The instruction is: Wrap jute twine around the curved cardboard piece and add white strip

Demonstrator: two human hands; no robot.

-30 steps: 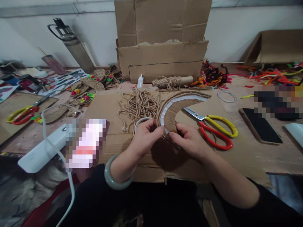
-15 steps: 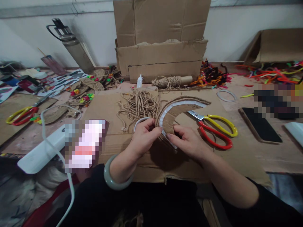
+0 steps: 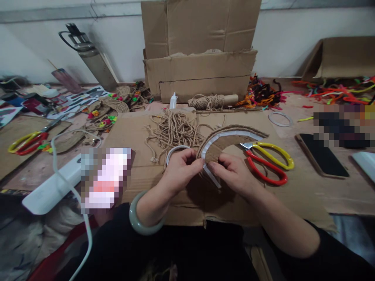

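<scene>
A curved cardboard piece is held up in front of me, with twine along its outer edge and a white tape strip following the curve. My left hand pinches its left side, thumb on the tape. My right hand grips the inner edge, its thumb near the lower part of the tape. Below the thumbs the strip's end hangs down. Just behind my left hand lies a white ring, perhaps a tape roll, partly covered by it. A pile of cut twine rests beyond.
Scissors with red and yellow handles lie right of my hands. A cardboard sheet covers the table under them. Behind stand a glue bottle, a twine spool and a cardboard box. Phones and a power bank-like white bar flank the sheet.
Both hands have shifted slightly right with the curved cardboard piece, which has tilted a little. It now covers more of the scissors' blades, and more of the white ring shows.
</scene>
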